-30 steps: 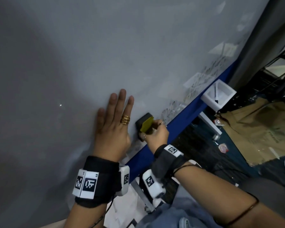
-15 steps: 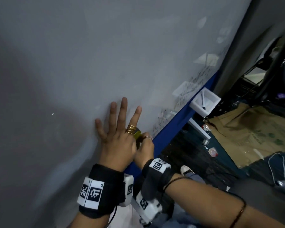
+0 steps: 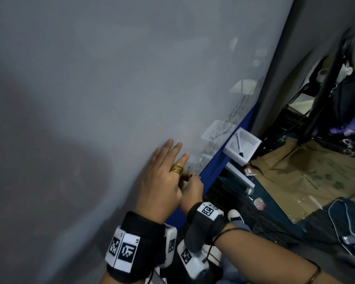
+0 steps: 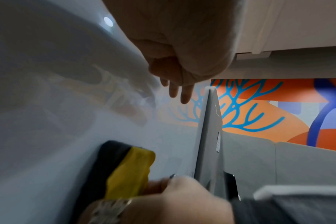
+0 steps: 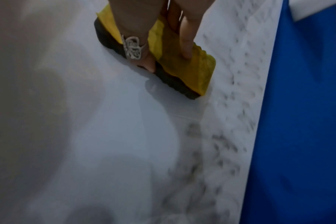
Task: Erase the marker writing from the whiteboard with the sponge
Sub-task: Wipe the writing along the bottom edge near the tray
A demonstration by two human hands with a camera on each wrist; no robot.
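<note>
The whiteboard (image 3: pixel 111 99) fills the left of the head view, with grey marker writing (image 3: pixel 232 117) running along its blue lower edge (image 3: pixel 219 156). My left hand (image 3: pixel 162 177) lies flat on the board, fingers straight, and hides the sponge in the head view. My right hand (image 3: pixel 191 187) grips the yellow-and-black sponge (image 5: pixel 175 60), black face against the board. The left wrist view shows the sponge (image 4: pixel 125 171) under my left hand (image 4: pixel 178 91). Blurred marker writing (image 5: pixel 226 144) sits beside and beyond the sponge.
A white tray (image 3: pixel 242 146) holding a marker (image 3: pixel 239 145) is fixed to the board's blue edge. Cardboard sheets (image 3: pixel 307 177) and cables lie on the floor to the right. Dark stands and clutter (image 3: pixel 336 99) fill the far right.
The right hand with the sponge slid under my left hand, so the sponge is hidden in the head view. The head camera swung left and the board edge moved right.
</note>
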